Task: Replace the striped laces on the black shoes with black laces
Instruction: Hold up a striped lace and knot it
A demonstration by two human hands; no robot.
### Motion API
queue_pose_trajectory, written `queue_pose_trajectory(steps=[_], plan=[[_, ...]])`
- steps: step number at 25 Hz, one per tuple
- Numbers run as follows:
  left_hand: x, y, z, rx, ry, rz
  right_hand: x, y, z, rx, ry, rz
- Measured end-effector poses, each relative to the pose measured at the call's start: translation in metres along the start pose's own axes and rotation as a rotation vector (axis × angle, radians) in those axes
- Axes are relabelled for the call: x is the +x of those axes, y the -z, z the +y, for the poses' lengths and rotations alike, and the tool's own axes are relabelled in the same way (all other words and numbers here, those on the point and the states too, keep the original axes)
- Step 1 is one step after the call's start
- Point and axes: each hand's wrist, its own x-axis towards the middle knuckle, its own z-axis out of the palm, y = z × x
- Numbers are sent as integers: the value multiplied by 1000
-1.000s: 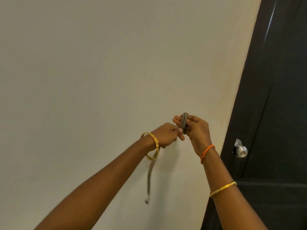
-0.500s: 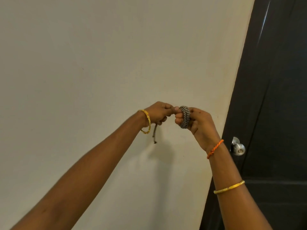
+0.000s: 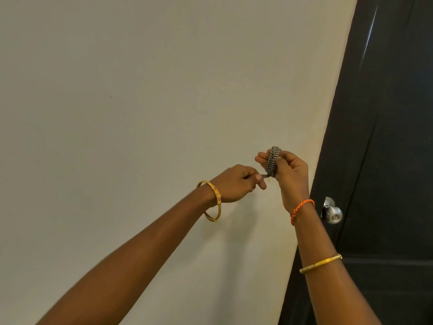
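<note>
A black-and-white striped lace (image 3: 273, 160) is wound in several turns around the fingers of my right hand (image 3: 289, 174), which is raised in front of a pale wall. My left hand (image 3: 236, 184) sits just left of it and pinches the short free end of the lace between thumb and fingertips. Almost none of the lace hangs loose. No shoes and no black laces are in view.
A cream wall (image 3: 140, 113) fills most of the view. A dark door (image 3: 386, 160) with a round metal knob (image 3: 332, 211) stands at the right, close behind my right wrist.
The hanging tail of the striped lace has been wound onto my right hand's fingers, and only a short end is left in my left hand. Both hands stay raised before the wall.
</note>
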Motion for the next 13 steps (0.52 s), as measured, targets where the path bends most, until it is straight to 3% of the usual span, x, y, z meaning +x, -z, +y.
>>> queue_pose_trajectory(steps=[3, 6, 13], plan=[[8, 18, 8, 263, -111, 93, -8, 2, 10, -264, 26, -78], [15, 30, 7, 319, -144, 228, -16, -1, 15, -278, -43, -166], [-7, -21, -37, -408, 97, 313, -24, -14, 36, -3, -363, -72]])
